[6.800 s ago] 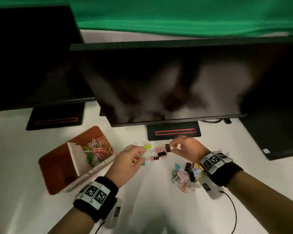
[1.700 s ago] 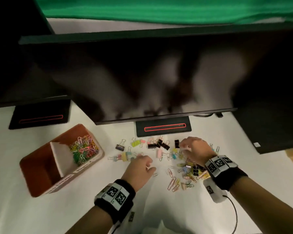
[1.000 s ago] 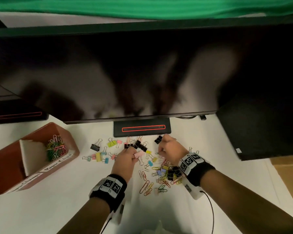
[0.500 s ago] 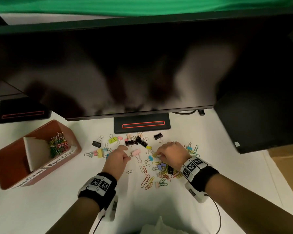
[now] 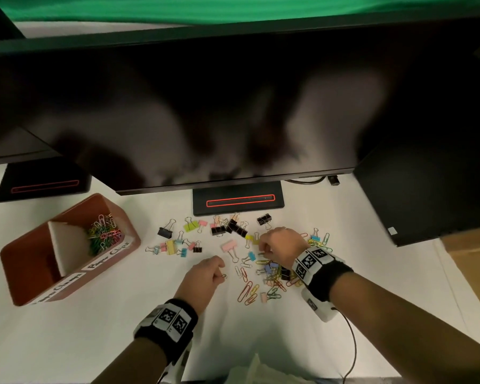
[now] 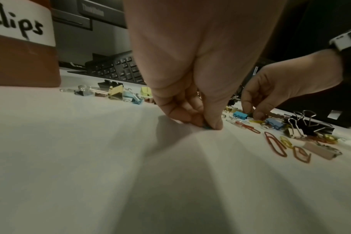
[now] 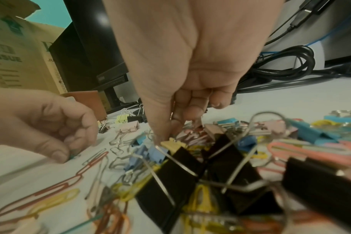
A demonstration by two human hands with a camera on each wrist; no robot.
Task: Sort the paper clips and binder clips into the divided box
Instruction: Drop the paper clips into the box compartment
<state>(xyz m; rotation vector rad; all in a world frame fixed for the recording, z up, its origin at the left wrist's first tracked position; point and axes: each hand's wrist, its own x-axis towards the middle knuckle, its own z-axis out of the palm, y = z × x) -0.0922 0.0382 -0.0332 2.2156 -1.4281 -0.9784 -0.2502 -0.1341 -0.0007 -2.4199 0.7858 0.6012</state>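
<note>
A brown divided box [image 5: 34, 275] stands at the left; its far compartment holds coloured paper clips [image 5: 103, 234], and the near one looks bare. Binder clips [image 5: 190, 227] lie scattered in front of the monitor stand. A mixed pile of clips [image 5: 273, 273] lies under my right wrist. My left hand [image 5: 221, 275] pinches a small green paper clip [image 6: 206, 127] flat on the white cloth. My right hand [image 5: 262, 252] has thumb and fingers curled down at the pile's far edge, pinching a small clip [image 7: 172, 115] there.
A wide monitor [image 5: 205, 106] overhangs the desk; its stand base [image 5: 237, 202] sits just behind the clips. A second base [image 5: 42, 185] is at the far left. A dark tower [image 5: 427, 189] and cardboard [image 5: 471, 259] stand at the right. Crumpled tissue [image 5: 261, 372] lies at the near edge.
My left hand has drawn back from the pink binder clip toward me and now pinches a small paper clip. My right hand stays at the pile's far edge.
</note>
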